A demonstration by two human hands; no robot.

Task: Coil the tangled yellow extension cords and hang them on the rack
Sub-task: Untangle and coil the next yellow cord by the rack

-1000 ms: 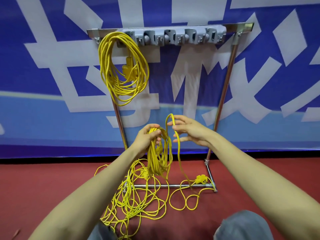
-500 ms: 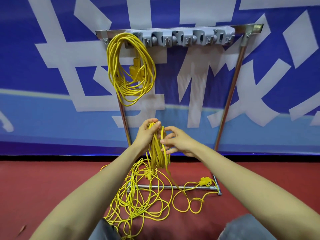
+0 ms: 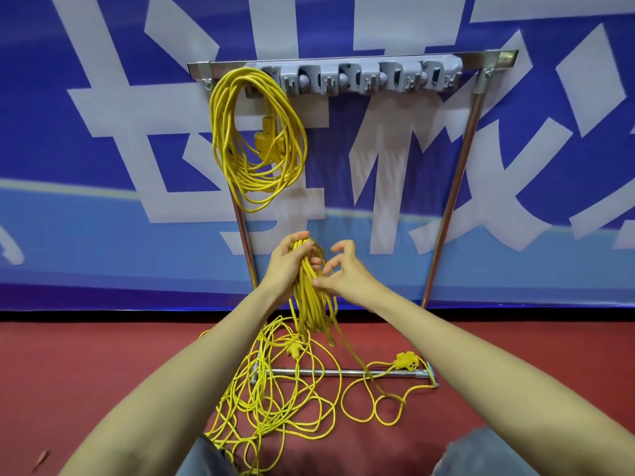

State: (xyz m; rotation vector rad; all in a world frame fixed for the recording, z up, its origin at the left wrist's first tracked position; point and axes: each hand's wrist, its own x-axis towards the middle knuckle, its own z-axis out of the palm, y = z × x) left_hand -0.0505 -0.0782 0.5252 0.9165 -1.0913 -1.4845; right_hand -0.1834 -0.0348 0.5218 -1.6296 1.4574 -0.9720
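My left hand (image 3: 288, 266) grips the top of a bundle of yellow cord loops (image 3: 311, 300) that hangs down in front of the rack. My right hand (image 3: 343, 273) is just to its right, fingers spread and loosely bent, its thumb touching the loops. Below, tangled yellow cord (image 3: 275, 403) lies on the red floor, with a yellow plug (image 3: 407, 360) near the rack's base bar. A finished yellow coil (image 3: 256, 139) hangs on the left end of the grey hook strip (image 3: 360, 77) of the metal rack (image 3: 453, 187).
A blue and white banner (image 3: 103, 166) stands behind the rack. The rack's base bar (image 3: 343, 372) lies across the red floor (image 3: 86, 372). My knees (image 3: 481, 455) show at the bottom edge. Several hooks to the right of the coil are bare.
My right hand brought a loop of cord over to the bundle in my left hand, then let go and opened its fingers. The view has drifted slightly.
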